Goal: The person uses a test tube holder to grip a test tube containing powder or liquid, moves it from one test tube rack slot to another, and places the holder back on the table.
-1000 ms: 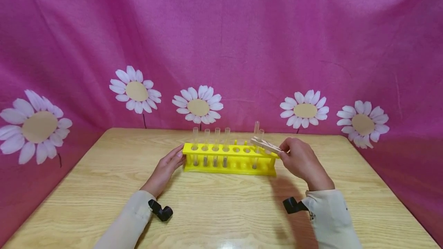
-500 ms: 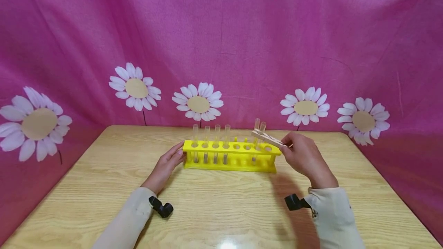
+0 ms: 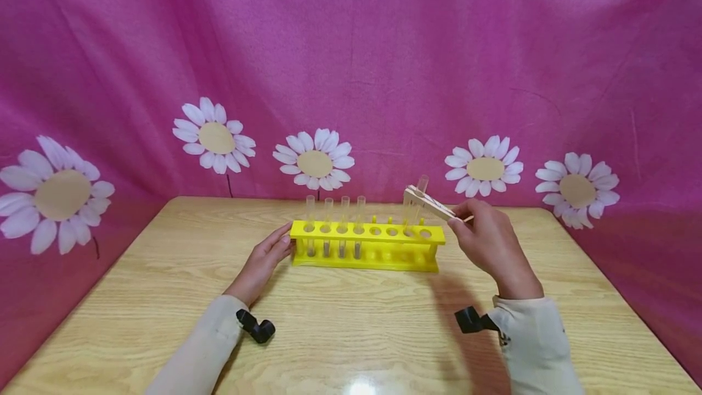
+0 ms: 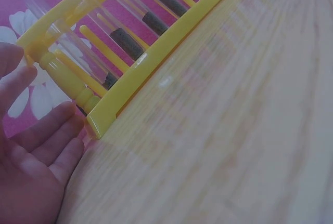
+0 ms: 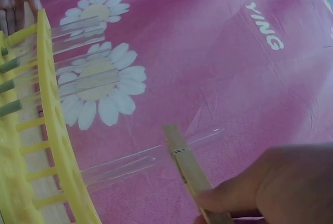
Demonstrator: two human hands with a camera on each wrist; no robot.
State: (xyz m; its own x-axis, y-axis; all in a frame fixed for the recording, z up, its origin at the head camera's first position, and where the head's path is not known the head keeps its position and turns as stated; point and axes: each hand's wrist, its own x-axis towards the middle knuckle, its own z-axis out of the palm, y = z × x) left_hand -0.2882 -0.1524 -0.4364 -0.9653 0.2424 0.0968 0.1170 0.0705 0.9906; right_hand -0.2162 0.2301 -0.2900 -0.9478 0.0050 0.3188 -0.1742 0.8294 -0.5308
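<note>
A yellow test tube rack (image 3: 367,232) stands on the table. My left hand (image 3: 262,267) rests against its left end, with fairly straight fingers beside the end post (image 4: 62,76). My right hand (image 3: 492,249) grips a wooden test tube clamp (image 3: 433,205) by its near end. The clamp's far end is closed round a clear test tube (image 3: 421,185), which tilts above the right part of the rack. The tube's lower end is hard to make out. In the right wrist view, another clear tube (image 5: 125,169) with its rounded end outward lies close beside the clamped one.
Several clear test tubes (image 3: 344,209) stand in the rack's left holes, with dark material at their bottoms. Yellow pegs (image 5: 36,147) rise along the rack. A pink curtain with daisies (image 3: 373,78) hangs behind the wooden table (image 3: 340,322).
My right hand has risen with the clamp, lifting the tube; its dark bottom, seen earlier below the rack's top bar, no longer shows there. My left hand stays at the rack's end.
</note>
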